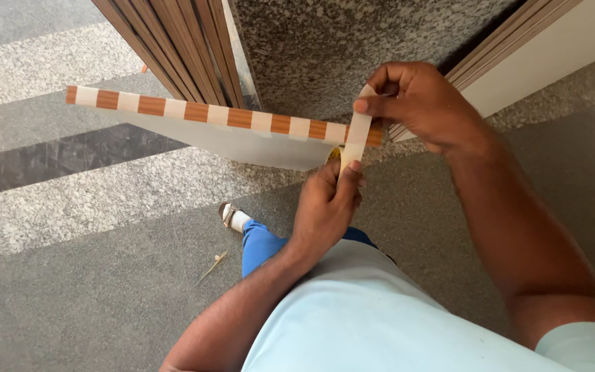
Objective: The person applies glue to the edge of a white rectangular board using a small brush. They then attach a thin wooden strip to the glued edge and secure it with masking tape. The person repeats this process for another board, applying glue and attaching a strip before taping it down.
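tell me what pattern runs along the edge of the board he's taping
Alternating orange-brown wood-grain and white tape bands along the board edge, seen in the head view.

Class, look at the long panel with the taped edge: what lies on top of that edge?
Pale tape strips cross the wood-coloured edge of the panel at intervals. The right hand presses one more strip over it; the left hand covers the strip's lower end.

A single head-worn view is aimed steeply down, close over both hands, with the stone floor (70, 227) seen beyond
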Motion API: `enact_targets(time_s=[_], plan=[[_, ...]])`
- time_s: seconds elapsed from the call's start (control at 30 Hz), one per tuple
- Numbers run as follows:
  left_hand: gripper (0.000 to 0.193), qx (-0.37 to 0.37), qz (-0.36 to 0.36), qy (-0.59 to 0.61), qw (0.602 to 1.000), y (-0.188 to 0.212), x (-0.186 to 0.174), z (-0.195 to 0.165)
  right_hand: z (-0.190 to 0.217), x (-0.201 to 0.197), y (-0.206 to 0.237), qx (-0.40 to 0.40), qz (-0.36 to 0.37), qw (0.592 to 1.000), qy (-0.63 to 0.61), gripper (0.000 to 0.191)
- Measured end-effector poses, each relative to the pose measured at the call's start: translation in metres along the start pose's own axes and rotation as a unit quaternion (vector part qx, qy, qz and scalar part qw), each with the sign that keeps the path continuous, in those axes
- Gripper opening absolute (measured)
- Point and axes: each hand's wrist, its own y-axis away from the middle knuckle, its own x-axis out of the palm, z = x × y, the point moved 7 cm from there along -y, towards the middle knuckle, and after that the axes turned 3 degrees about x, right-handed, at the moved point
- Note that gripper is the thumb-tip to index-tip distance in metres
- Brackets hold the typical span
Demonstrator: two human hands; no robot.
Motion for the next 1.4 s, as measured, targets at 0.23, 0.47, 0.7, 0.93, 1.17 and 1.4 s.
enact_targets(time_s=[0.23, 0.47, 0.7, 0.93, 1.17, 1.4], plan=[[0.029, 0.01, 0.019, 0.045, 0.999, 0.007, 0.005, 0.008, 0.005, 0.002, 0.003, -0.001, -0.023, 1.0, 0.01, 0.021], [0.033, 0.011, 0.017, 0.046, 0.999, 0.008, 0.006, 0.01, 0.002, 0.005, -0.003, 0.038, -0.016, 0.998, 0.045, 0.022], [0.049, -0.074, -0.001, 0.001, 0.997, -0.012, -0.002, 0.027, -0.036, 0.05, 0.0, 0.212, 0.13, 0.953, -0.171, 0.053], [0.048, -0.09, -0.014, 0.027, 0.995, -0.015, -0.001, 0.033, -0.036, 0.068, -0.001, 0.215, 0.09, 0.954, -0.188, 0.069], [0.049, -0.068, -0.002, 0.024, 0.997, -0.014, -0.004, 0.04, 0.014, 0.05, 0.05, -0.229, -0.027, 0.972, -0.037, 0.066], [0.047, -0.105, -0.015, 0.02, 0.994, -0.004, 0.0, 0.034, 0.014, 0.048, 0.07, -0.174, -0.103, 0.977, 0.073, 0.036]])
